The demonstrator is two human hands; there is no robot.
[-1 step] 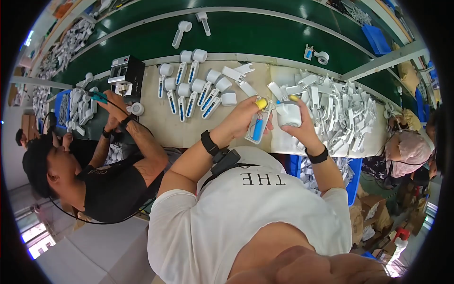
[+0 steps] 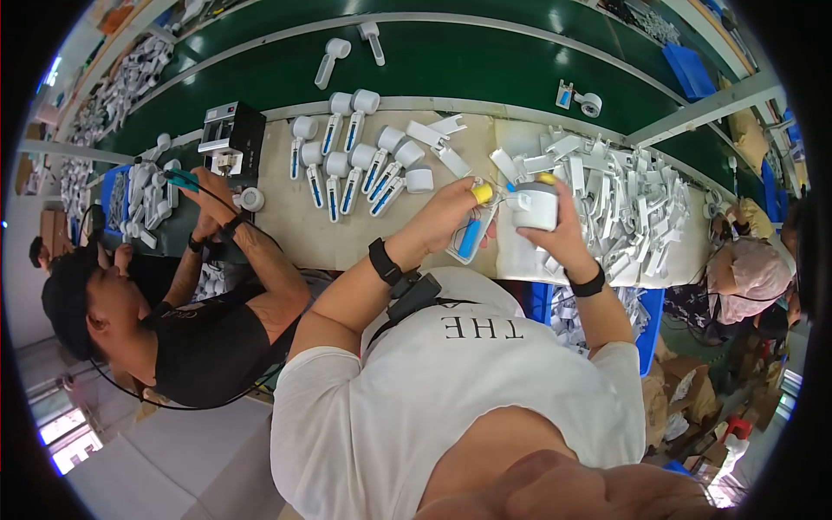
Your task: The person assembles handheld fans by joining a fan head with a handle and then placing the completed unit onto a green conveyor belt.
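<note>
"Over the pale tabletop [image 2: 342, 243], what is held?"

"The left hand [image 2: 440, 218] grips a white casing [image 2: 460, 255] with a blue insert [image 2: 470, 238]; the right hand [image 2: 567, 232] is wrapped round a white round head [image 2: 536, 211], near the casing."

"And either side?"

"Blue-striped white pieces [image 2: 351, 191] lie leftward, a heap of white parts [image 2: 624, 208] rightward."

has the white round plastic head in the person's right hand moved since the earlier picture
Yes, slightly: the white round plastic head, in the right hand, sits farther right, nearer the unmoved pile of white plastic parts.
</note>
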